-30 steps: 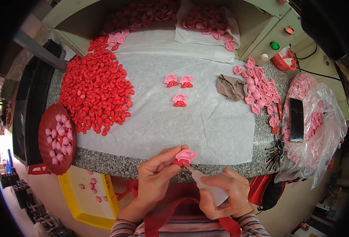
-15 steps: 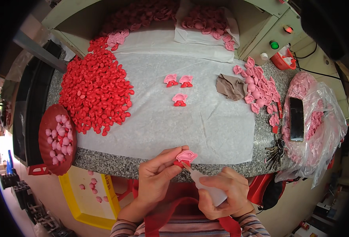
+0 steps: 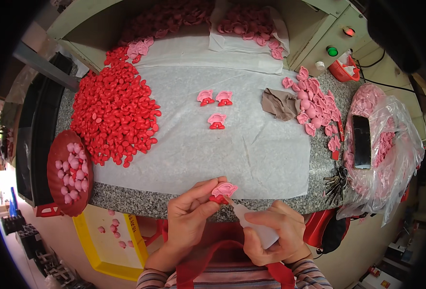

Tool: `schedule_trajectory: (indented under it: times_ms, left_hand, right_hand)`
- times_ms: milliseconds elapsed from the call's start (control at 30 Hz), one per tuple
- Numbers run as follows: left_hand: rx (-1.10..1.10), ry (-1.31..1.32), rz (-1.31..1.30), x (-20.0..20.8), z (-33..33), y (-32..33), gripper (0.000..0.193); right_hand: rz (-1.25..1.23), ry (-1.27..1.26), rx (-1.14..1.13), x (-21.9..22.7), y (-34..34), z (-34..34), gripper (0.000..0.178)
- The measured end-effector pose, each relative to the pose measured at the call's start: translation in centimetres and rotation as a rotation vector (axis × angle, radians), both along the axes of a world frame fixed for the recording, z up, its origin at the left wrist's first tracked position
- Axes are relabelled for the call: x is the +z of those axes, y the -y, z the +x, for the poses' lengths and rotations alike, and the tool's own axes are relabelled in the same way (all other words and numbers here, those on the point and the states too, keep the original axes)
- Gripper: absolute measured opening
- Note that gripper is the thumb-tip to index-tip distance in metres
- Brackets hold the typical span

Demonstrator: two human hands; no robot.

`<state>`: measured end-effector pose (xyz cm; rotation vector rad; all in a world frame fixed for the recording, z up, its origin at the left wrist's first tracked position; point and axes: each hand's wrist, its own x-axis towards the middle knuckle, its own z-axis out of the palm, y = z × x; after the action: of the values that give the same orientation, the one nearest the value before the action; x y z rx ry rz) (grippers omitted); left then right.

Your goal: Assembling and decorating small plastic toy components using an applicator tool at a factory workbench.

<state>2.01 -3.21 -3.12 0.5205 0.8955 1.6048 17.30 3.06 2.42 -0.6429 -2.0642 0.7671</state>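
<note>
Between its thumb and fingers, my left hand (image 3: 190, 208) pinches a small pink and red plastic figure piece (image 3: 224, 190), a hollow pink shell with red feet. My right hand (image 3: 279, 234) grips a white squeeze bottle (image 3: 257, 225). Its thin nozzle tip touches or nearly touches the piece where pink meets red; the exact contact is too small to tell. Beyond my hands, three similar pieces lie on the white sheet (image 3: 174, 159), two side by side and one pink and red piece (image 3: 217, 121) nearer me.
A big heap of red parts (image 3: 114, 113) covers the left side. Pink shells (image 3: 316, 103) lie at right by a brown cloth (image 3: 281, 104). A red bowl (image 3: 58, 192) holds pink balls. A phone (image 3: 361, 142) rests on a plastic bag (image 3: 393, 159). A yellow tray (image 3: 88, 248) sits lower left.
The view has shifted slightly. Both hands keep their grips, and the piece is turned a little under the bottle's nozzle.
</note>
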Motion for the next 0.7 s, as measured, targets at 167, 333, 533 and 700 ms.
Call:
schedule_trajectory:
  times_ms: [167,333,533,700]
  left_hand:
    - [0.009,0.022,0.012,0.09,0.03,-0.04,0.035]
    - [0.041,0.028,0.014,-0.15,0.0,0.12,0.036]
    - [0.027,-0.004,0.045,-0.15,0.28,-0.1,0.037]
    - [0.032,0.032,0.03,-0.2,0.16,0.13,0.038]
  right_hand:
    - [0.004,-0.016,-0.048,0.18,-0.23,0.29,0.029]
    - [-0.001,-0.013,-0.07,0.14,-0.3,0.43,0.029]
    - [-0.012,0.0,-0.046,0.34,-0.18,0.45,0.028]
    - [0.014,-0.06,-0.07,-0.2,-0.2,0.18,0.023]
